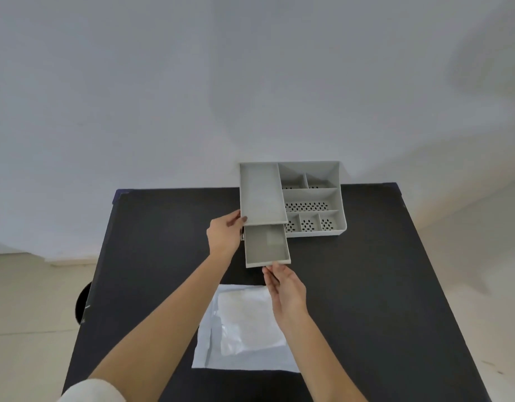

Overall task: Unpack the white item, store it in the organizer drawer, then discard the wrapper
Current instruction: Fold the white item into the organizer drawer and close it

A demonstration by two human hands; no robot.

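Black table (366,285) against a pale wall (192,82); beige floor to either side. A grey organizer (311,198) sits at the far edge, right of centre. Its right part holds open compartments with perforated bottoms; its left part carries a flat tray on top.

Below that tray the drawer (266,246) stands pulled out toward us. We see nothing lying inside it.

Left hand (224,232) rests against the organizer's left side at the level of the tray's near corner, thumb on the corner edge, other fingers curled together along the side wall. We note a steadying contact rather than a clear grip.

Right hand (285,285) is at the drawer's front lip, fingertips (269,269) pressed together and touching the underside of the front edge; whether they pinch a handle we cannot tell.

The white item (247,317) lies on the table near us, just behind the right hand, sealed in its clear wrapper (210,343) with a white backing. It lies flat, well apart from the drawer.

A light sleeve (91,391) shows at the bottom left.
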